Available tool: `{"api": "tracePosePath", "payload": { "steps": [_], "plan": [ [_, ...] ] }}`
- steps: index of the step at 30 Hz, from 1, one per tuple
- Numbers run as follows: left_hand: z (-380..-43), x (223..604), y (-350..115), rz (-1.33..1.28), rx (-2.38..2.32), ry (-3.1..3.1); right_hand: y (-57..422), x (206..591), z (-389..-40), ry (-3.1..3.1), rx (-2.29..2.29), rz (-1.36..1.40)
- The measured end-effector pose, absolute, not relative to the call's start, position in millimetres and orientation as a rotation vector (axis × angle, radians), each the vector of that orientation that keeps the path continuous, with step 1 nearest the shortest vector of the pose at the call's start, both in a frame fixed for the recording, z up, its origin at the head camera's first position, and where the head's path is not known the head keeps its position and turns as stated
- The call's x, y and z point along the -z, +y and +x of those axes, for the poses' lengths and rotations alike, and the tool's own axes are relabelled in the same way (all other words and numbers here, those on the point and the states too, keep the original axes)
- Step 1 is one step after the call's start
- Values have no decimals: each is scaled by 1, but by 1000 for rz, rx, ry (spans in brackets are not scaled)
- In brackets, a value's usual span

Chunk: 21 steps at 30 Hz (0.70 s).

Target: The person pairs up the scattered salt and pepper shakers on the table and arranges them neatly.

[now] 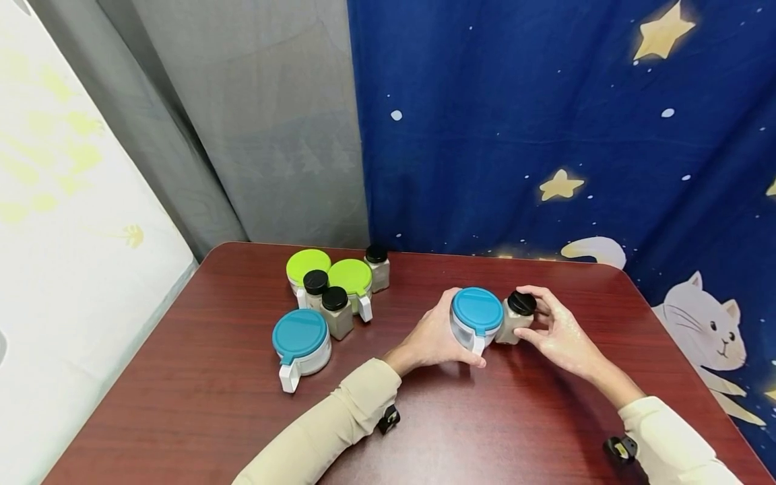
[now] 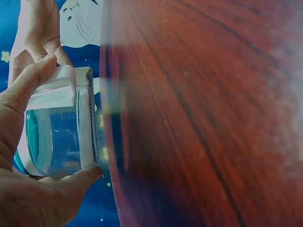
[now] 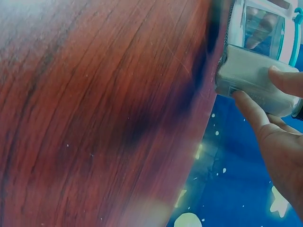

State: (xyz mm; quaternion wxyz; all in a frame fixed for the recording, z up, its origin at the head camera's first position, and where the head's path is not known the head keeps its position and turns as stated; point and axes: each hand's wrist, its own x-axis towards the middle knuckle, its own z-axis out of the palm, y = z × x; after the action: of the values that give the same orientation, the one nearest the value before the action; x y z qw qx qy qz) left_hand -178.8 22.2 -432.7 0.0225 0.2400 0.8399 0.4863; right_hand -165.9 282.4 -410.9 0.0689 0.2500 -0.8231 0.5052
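My left hand (image 1: 433, 333) grips a clear round jar (image 1: 477, 313) with a blue lid and a white handle, thumb on the near side. Against the jar's right side stands a square glass spice bottle (image 1: 512, 329) with a black lid and pale contents. The fingers and thumb of my right hand (image 1: 560, 337) hold that bottle. In the left wrist view the round jar (image 2: 59, 137) sits between thumb and fingers. The right wrist view shows the spice bottle (image 3: 255, 78) pinched by the right hand (image 3: 279, 151), touching the round jar.
On the left of the brown table (image 1: 436, 417) stand a second blue-lidded jar (image 1: 300, 337), two green-lidded jars (image 1: 308, 264) (image 1: 350, 276) and three black-lidded spice bottles (image 1: 337, 313) (image 1: 315, 286) (image 1: 378, 269), close together. Grey and blue curtains (image 1: 461, 135) hang behind the table's far edge.
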Motion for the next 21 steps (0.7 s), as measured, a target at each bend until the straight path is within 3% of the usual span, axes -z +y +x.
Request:
{"api": "tracePosePath", "payload": {
  "steps": [21],
  "plan": [
    [-197, 431, 49, 776, -1525, 2600, 303, 410, -177, -2463, -1483, 714]
  ]
}}
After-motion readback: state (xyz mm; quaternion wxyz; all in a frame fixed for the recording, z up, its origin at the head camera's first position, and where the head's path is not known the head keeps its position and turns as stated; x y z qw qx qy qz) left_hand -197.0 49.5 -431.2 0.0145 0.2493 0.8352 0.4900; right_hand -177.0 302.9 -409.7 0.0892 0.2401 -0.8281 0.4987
